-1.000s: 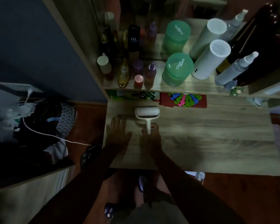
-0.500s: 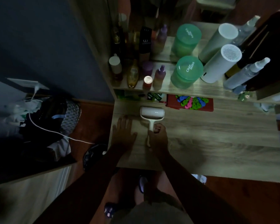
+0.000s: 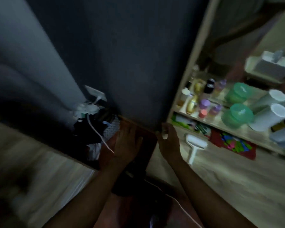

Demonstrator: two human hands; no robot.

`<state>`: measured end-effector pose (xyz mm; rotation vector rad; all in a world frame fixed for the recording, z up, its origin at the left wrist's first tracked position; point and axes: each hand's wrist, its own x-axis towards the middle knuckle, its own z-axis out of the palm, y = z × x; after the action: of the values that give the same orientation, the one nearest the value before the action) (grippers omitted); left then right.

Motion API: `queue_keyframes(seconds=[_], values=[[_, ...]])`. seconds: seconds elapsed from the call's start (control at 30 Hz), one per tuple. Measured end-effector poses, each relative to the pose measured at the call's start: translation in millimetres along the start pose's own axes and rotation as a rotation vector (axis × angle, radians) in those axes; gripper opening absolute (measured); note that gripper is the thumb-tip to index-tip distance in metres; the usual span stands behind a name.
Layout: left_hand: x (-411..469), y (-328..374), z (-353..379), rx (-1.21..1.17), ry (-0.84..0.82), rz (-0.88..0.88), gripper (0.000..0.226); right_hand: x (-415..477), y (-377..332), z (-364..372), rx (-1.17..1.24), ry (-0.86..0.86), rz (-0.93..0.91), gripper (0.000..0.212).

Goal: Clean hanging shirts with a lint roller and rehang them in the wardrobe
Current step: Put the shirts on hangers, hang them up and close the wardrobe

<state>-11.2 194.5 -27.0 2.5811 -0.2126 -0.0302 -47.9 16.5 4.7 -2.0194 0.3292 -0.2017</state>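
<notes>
**Hands and lint roller at a wooden dressing table, head view; strongly motion-blurred.**

The left hand (image 3: 127, 142) is spread, fingers straight, holding nothing, over the dark gap beside the table. The right hand (image 3: 169, 142) has loosely curled fingers. A pale spot shows at its fingertips, and it cannot be told whether this is a pinched object or glare.

The lint roller (image 3: 196, 143) lies flat on the table (image 3: 237, 186) at 3 o'clock of the right hand. It is near that hand but not touching it, with its handle pointing toward 6 o'clock. No shirt or wardrobe is in view.

The step in hand is probably fetching a shirt. It would go best with both hands free, the roller kept flat with its handle reachable, and the white cable (image 3: 95, 129) at 9 o'clock avoided.

At 2 o'clock of the roller, the shelf (image 3: 229, 127) carries:
- a green lidded jar (image 3: 237, 115)
- a white cylinder (image 3: 270, 117)
- small capped bottles (image 3: 204, 107)

All are closed, so their contents cannot be seen.
</notes>
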Motion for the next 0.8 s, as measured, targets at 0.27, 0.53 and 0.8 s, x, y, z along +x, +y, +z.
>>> queue_keyframes(seconds=[0.27, 0.53, 0.8], values=[[-107, -74, -335, 0.318, 0.666, 0.011, 0.056, -47, -300, 119, 0.167, -0.331, -0.689, 0.036], [-272, -80, -617, 0.719, 1.119, 0.056, 0.055, -179, -574, 155, 0.292, -0.476, -1.353, 0.041], [-330, -119, -756, 0.89, 1.05, -0.179, 0.065, -239, -716, 183, 0.097, -0.421, -1.676, 0.045]])
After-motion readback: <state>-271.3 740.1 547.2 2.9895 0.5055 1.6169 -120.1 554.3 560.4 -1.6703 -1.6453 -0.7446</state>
